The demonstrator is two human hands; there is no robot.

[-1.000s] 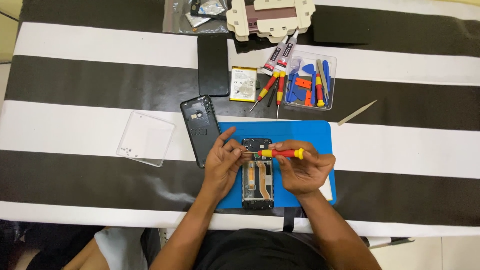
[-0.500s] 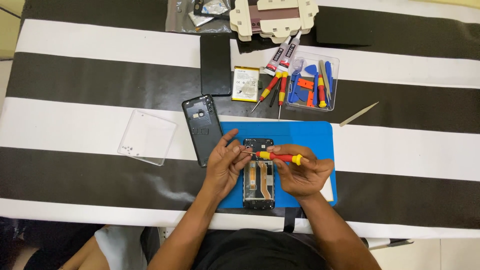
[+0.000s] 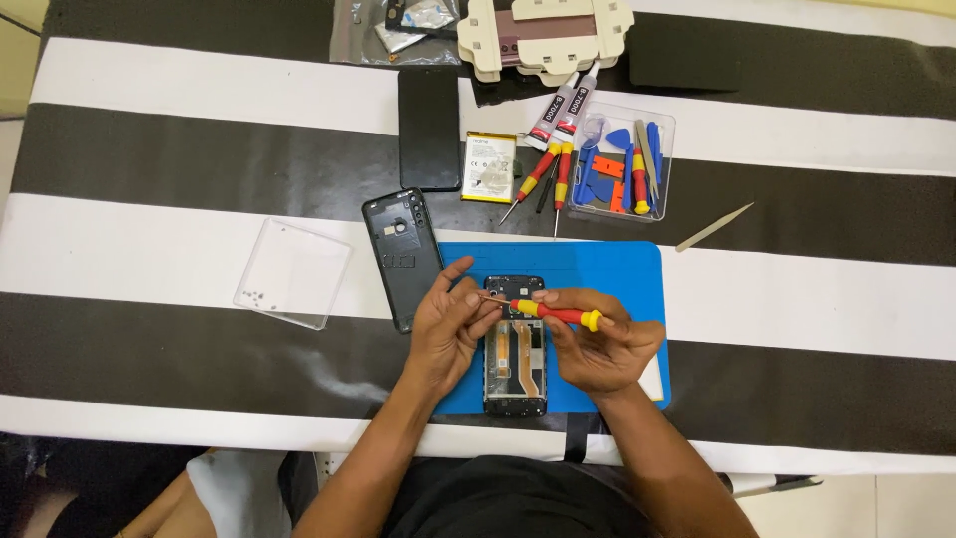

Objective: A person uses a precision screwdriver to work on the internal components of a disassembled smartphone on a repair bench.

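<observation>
An opened phone (image 3: 516, 359) lies on a blue work mat (image 3: 617, 274), its insides showing. My right hand (image 3: 597, 344) holds a red and yellow screwdriver (image 3: 558, 315) nearly level, its tip pointing left over the phone's top end. My left hand (image 3: 450, 324) pinches at the screwdriver's tip with thumb and fingers; what lies between the fingertips is too small to see. The phone's black back cover (image 3: 402, 257) lies just left of the mat, beside my left hand.
A clear plastic lid (image 3: 294, 271) with tiny screws sits at the left. Behind the mat lie a battery (image 3: 489, 167), a black phone panel (image 3: 429, 128), two more screwdrivers (image 3: 546, 174), glue tubes (image 3: 563, 105), a clear tray of pry tools (image 3: 622, 164) and a pale spudger (image 3: 713, 227).
Both hands have stayed over the phone's top end. The screwdriver has shifted slightly, and the left fingers have closed in on its tip.
</observation>
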